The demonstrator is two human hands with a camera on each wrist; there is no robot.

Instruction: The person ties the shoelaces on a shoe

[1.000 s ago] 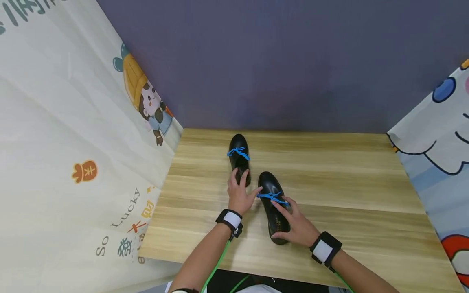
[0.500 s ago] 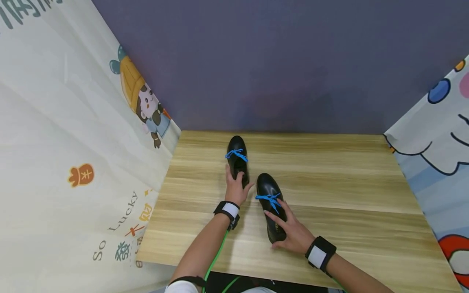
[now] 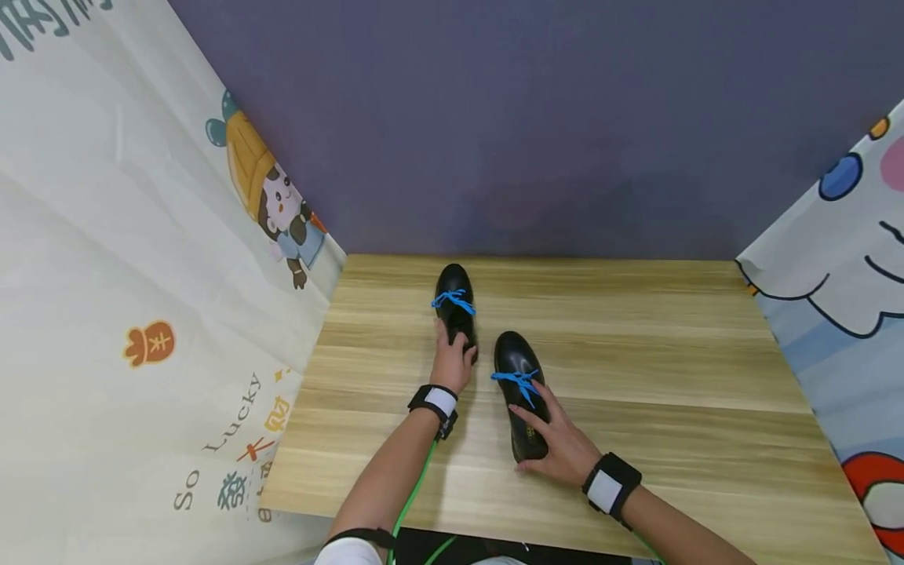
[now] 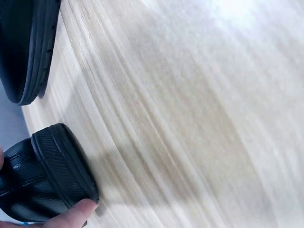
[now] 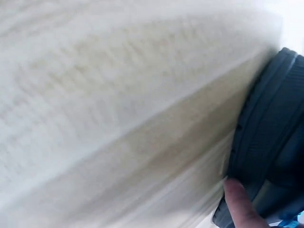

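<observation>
Two black leather shoes with blue laces stand toes away on a wooden table. My left hand grips the heel of the farther shoe. In the left wrist view that shoe's ribbed heel shows with a fingertip under it, and the other shoe's sole lies beyond. My right hand holds the heel end of the nearer shoe, fingers over its opening and thumb behind. The right wrist view shows this heel with one fingertip against it.
A printed cartoon curtain hangs along the table's left side and another along the right. A dark purple wall closes off the back. Bare wood stretches to the right of the shoes. Green cables run along my forearms.
My left hand has moved forward from between the shoes onto the farther shoe's heel. My right hand has slid back from the laces toward the nearer shoe's heel.
</observation>
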